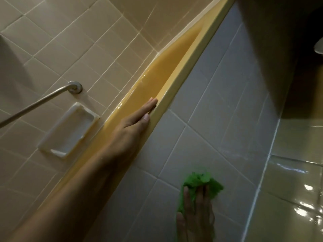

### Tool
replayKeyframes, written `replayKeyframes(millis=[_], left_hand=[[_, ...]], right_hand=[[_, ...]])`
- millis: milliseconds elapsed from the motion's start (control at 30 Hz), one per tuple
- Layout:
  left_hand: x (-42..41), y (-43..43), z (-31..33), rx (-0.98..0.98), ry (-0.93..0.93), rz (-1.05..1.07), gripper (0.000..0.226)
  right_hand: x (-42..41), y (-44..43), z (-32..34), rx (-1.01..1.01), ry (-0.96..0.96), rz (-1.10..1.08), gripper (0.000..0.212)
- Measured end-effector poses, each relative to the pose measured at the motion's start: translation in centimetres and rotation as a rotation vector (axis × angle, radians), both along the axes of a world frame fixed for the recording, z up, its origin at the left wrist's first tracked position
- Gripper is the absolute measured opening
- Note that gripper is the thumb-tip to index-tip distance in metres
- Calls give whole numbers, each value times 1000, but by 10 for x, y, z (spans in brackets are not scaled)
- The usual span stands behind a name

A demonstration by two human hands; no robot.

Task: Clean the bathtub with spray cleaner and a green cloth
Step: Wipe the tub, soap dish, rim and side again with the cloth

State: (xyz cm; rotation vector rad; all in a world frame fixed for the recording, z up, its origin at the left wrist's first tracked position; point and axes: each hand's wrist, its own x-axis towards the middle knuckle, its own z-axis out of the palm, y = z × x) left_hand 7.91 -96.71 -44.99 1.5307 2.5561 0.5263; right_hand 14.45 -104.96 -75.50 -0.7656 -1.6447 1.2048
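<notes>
Both hands are at work along the bathtub's rim [188,63], a pale yellow lip that runs slantwise across the view. The left hand [138,119] lies flat and open on the rim, its fingers [150,104] straight and close together, pointing along the lip on its inner edge, with the thumb laid on top of the lip; it holds nothing, and the bare forearm stretches back along the rim. The right hand [197,212] is well below the rim, spread flat with straight fingers, and presses the green cloth [199,180] against the grey tiled panel [218,102] that drops from the rim's outer side. The cloth is bright green and crumpled; it bunches up past the fingertips and also shows beside the palm on the thumb's side, so most of it lies under the hand. Inside the rim, the bathtub [162,72] shows a glossy amber-yellow surface with streaks of reflected light; whether it holds water cannot be told from this angle. Beyond the rim's far side, on the beige wall tiles [87,32], a white recessed soap dish [70,131] sits just beside the tub's edge, its hollow showing only white glaze, and a metal grab bar [40,100] is fixed to the wall near it. Away from the rim past the grey panel, the shiny floor tiles [297,172] reflect bright spots of light.
</notes>
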Motion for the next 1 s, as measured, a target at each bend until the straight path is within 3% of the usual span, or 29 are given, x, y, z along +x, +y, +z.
replayKeyframes(millis=[267, 800, 1000], left_hand=[[-8, -36, -2, 66, -33, 86, 45], [3, -60, -3, 89, -1, 84, 43], [5, -67, -2, 45, 27, 144, 43]], right_hand=[[-14, 6, 91, 290, 102, 80, 58], [-34, 59, 148, 259, 119, 50, 60], [-53, 135, 140, 56, 142, -14, 59]])
